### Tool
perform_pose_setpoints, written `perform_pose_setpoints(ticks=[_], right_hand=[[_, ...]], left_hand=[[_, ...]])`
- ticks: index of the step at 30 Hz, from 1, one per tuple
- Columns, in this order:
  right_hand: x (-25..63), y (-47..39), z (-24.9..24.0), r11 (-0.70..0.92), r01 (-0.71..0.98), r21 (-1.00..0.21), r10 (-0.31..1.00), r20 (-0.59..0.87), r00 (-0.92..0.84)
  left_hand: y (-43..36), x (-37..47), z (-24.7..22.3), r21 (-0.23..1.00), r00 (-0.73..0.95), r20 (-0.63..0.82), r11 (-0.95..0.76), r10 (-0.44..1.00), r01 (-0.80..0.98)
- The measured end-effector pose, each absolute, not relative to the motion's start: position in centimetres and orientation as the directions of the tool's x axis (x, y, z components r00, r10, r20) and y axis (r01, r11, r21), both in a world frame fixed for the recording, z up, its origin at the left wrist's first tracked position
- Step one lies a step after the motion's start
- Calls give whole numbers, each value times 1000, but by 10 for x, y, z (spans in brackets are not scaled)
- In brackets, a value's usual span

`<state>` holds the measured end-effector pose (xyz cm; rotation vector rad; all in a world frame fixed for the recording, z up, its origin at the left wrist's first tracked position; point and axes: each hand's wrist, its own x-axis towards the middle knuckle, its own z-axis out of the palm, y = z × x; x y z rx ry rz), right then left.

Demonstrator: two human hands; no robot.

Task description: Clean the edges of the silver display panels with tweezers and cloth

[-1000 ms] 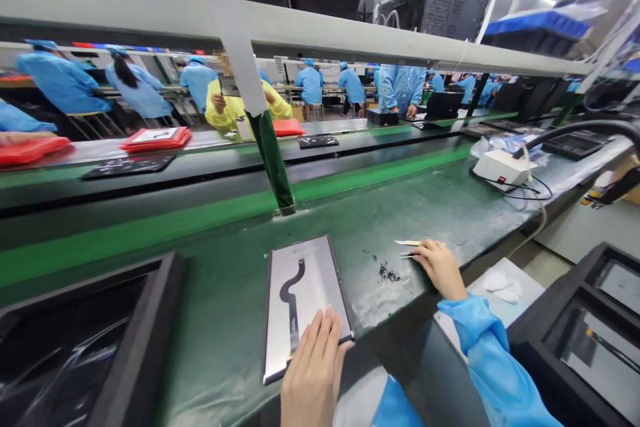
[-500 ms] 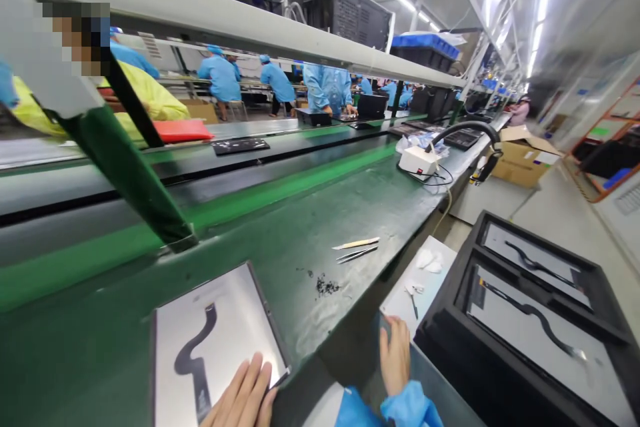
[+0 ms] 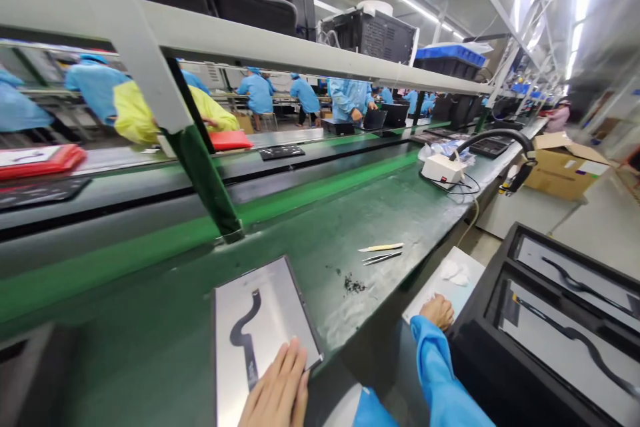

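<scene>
- One display panel (image 3: 283, 307) lies flat on the green workbench (image 3: 165, 320), at the near edge; a dark, curved ribbon cable (image 3: 237, 335) runs along its silver back.
- Left hand (image 3: 277, 390): palm down on the lower part of the panel, fingers extended and close together, nothing gripped.
- Right hand (image 3: 439, 312): well apart from the left, at the white board (image 3: 427, 292) beside the bench; fingertips hidden, so whether it grips anything cannot be determined.
- White crumpled material (image 3: 456, 272) rests on the board, just beyond the right hand.
- Black fragments (image 3: 354, 285) lie scattered on the bench, right of the panel.
- Tweezers (image 3: 383, 258) and a yellow-handled knife (image 3: 381, 248) lie side by side beyond the fragments.
- Black tray (image 3: 473, 360), far right: two compartments, each containing a panel with a ribbon cable.
- White device (image 3: 443, 170) with a red switch stands farther along the bench.
</scene>
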<state>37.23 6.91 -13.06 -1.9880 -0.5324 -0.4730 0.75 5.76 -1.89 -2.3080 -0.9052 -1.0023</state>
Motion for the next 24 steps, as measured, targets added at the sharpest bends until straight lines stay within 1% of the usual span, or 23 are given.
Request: perform_pose_setpoints(ticks=[3, 5, 7, 9, 11, 13, 15, 16, 17, 19, 22, 24], right_hand=[[368, 69, -118, -330, 605, -725, 219, 564, 796], [356, 65, -107, -256, 651, -715, 273, 592, 758], [335, 53, -92, -162, 702, -693, 356, 623, 697], [310, 34, -72, -48, 744, -667, 474, 640, 605], [285, 12, -48, 83, 758, -647, 618, 630, 470], [264, -7, -24, 274, 688, -672, 778, 575, 251], [249, -19, -4, 402, 589, -701, 846, 531, 54], [243, -22, 4, 439, 535, -721, 854, 520, -1], [238, -23, 10, 468, 481, -741, 857, 513, -43], [230, -23, 19, 471, 391, -791, 872, 484, -71], [218, -21, 26, 364, 297, -883, 926, 378, -14], [209, -23, 27, 266, 237, -934, 956, 288, 59]], left_hand=[[55, 10, -18, -86, 476, 775, -676, 417, 732], [53, 9, -16, -10, 438, 776, -685, 455, 729], [49, 8, -12, 108, 383, 758, -681, 528, 725], [43, 10, -4, 245, 307, 727, -651, 613, 718], [35, 16, 7, 363, 242, 699, -625, 673, 692], [29, 26, 18, 441, 240, 674, -642, 698, 627], [25, 38, 27, 507, 294, 643, -680, 707, 529], [24, 43, 30, 536, 327, 627, -696, 707, 478], [24, 47, 32, 572, 344, 610, -697, 714, 433], [23, 53, 32, 684, 320, 533, -622, 783, 381], [16, 54, 28, 860, 204, 362, -410, 910, 304], [9, 54, 24, 927, 121, 279, -301, 952, 225]])
